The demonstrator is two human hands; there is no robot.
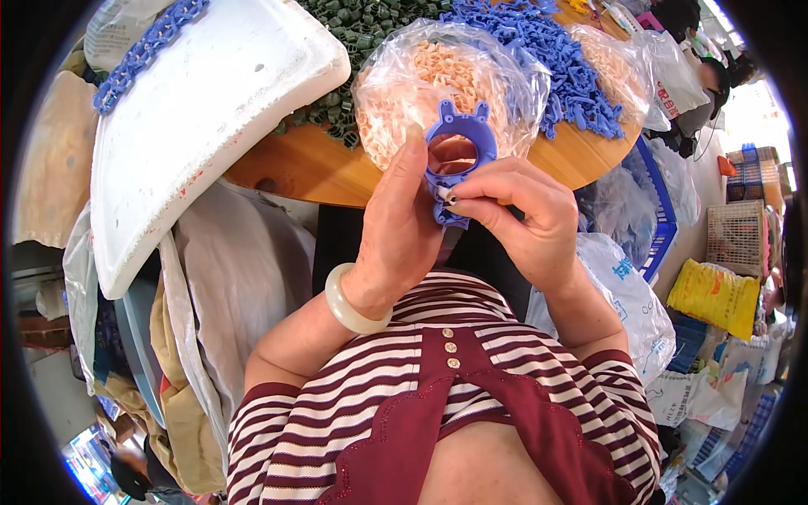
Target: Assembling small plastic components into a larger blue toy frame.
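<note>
My left hand [394,220] is closed round the side of a blue plastic ring-shaped part [481,133] with two small ear-like tabs on top, holding it upright above my lap. The thumb and fingers of my right hand [528,209] pinch at the lower end of this part, just under the ring. A small whitish piece [444,194] shows at those fingertips, against the blue part; its exact kind is too small to tell. Right behind my hands, a clear plastic bag [370,88] holds many small peach-coloured plastic pieces [446,71].
On the wooden table [311,172] lie heaps of dark green pieces [362,21] and blue pieces [564,76]. A white foam board [210,109] slants at the left, with a row of blue parts [151,50] on it. A blue basket [665,215] stands at the right.
</note>
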